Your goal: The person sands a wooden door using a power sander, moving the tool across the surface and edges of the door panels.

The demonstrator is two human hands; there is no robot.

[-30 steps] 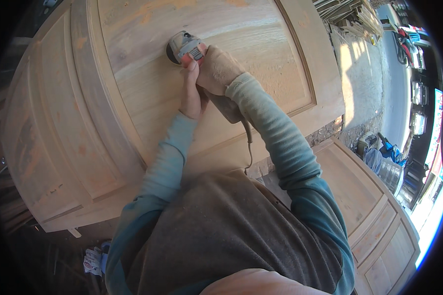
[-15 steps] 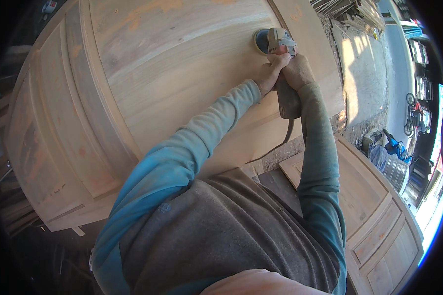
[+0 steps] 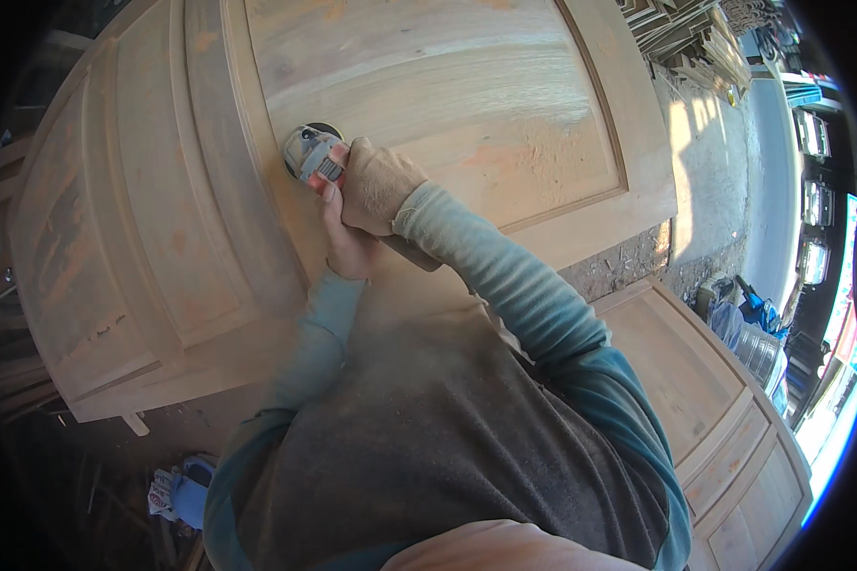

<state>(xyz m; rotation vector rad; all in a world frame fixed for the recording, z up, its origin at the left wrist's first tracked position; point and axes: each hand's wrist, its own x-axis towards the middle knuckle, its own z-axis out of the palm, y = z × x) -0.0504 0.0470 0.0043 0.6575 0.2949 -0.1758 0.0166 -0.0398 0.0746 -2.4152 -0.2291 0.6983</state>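
Large wooden door panel [image 3: 467, 105] lies flat, long axis running left-right across view. Sander [image 3: 311, 155] sits on raised centre field near its left moulding, disc flat on wood. Right hand [image 3: 379, 186] wraps body from above, fingers closed tight. Left hand [image 3: 345, 243] grips just below, fingers curled shut. Tool ahead of both hands, slightly left.

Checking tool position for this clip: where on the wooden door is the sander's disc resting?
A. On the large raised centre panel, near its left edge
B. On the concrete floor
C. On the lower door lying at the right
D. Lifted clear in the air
A: the sander, gripped by the right hand with the left hand beneath, sits on the door at the left edge of its centre panel.
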